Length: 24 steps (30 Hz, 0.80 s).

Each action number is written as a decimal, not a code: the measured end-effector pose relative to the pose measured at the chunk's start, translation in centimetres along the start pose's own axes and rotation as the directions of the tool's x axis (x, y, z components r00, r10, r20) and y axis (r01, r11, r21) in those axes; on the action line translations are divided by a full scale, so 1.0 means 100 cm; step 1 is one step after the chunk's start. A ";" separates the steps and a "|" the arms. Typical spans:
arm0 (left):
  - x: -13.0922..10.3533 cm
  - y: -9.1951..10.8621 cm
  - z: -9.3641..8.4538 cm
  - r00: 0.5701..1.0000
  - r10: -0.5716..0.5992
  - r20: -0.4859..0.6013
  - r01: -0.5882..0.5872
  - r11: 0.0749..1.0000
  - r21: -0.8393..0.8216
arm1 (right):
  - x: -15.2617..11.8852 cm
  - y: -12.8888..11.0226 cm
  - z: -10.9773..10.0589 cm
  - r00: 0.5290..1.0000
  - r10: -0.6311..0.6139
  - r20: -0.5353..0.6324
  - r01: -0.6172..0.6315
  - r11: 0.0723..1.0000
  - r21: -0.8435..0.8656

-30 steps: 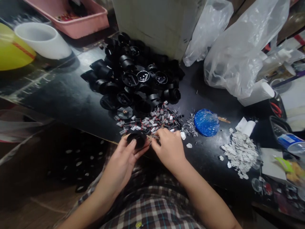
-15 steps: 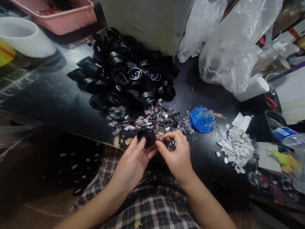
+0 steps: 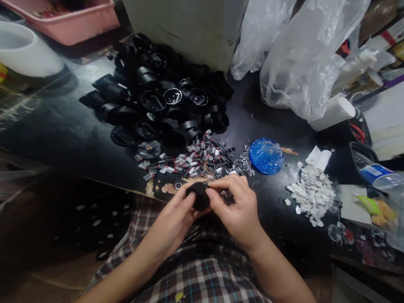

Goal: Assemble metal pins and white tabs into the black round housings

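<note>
My left hand (image 3: 176, 214) is closed around a black round plastic housing (image 3: 198, 195) above the table's front edge. Thumb and forefinger of my right hand (image 3: 235, 200) are pinched at the housing's right edge; whatever lies between the fingertips is too small to make out. A bit of shiny metal (image 3: 226, 193) shows under the curled fingers of that hand. Just beyond the hands lies a heap of small grey and red-banded parts (image 3: 192, 162). Beside it is a pile of thin metal pins (image 3: 244, 162). A small ring-shaped piece (image 3: 178, 185) sits by my left fingers.
Many black housings (image 3: 154, 101) are heaped behind the small parts. To the right are a blue lid with clear gel (image 3: 267, 155) and a pile of flat whitish plates (image 3: 312, 193). Plastic bags (image 3: 293, 71), a bottle (image 3: 378, 174) and a pink tub (image 3: 75, 27) stand around.
The housing has turned in my left hand, and the right fingertips have come against its edge. The metal piece in my right hand is now mostly covered. The view has shifted slightly.
</note>
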<state>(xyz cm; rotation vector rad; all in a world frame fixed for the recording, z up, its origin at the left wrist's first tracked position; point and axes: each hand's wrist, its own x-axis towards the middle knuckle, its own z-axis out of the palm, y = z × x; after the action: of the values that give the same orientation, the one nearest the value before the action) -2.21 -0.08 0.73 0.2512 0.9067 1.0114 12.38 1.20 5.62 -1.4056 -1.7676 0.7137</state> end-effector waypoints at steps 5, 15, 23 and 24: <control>0.004 0.003 -0.006 0.999 0.023 0.047 -0.026 0.997 0.070 | 0.000 0.002 -0.007 0.991 -0.072 0.115 0.072 0.997 0.008; 0.004 0.008 -0.019 0.992 0.061 0.107 -0.087 0.962 0.261 | 0.002 -0.001 -0.016 0.931 0.240 0.276 -0.320 0.900 0.297; 0.007 0.007 -0.019 0.989 -0.041 0.145 0.011 0.979 0.202 | -0.008 -0.003 -0.010 0.993 0.069 0.092 -0.075 0.995 0.059; 0.008 0.006 -0.018 0.988 -0.032 0.150 0.003 0.982 0.190 | -0.010 -0.004 -0.010 0.997 -0.013 0.076 0.015 1.000 -0.019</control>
<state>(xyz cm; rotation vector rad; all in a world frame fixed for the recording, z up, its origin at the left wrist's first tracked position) -3.75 0.53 -0.48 0.4743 0.8642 0.8775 13.09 0.12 6.22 -1.3947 -1.8456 0.7528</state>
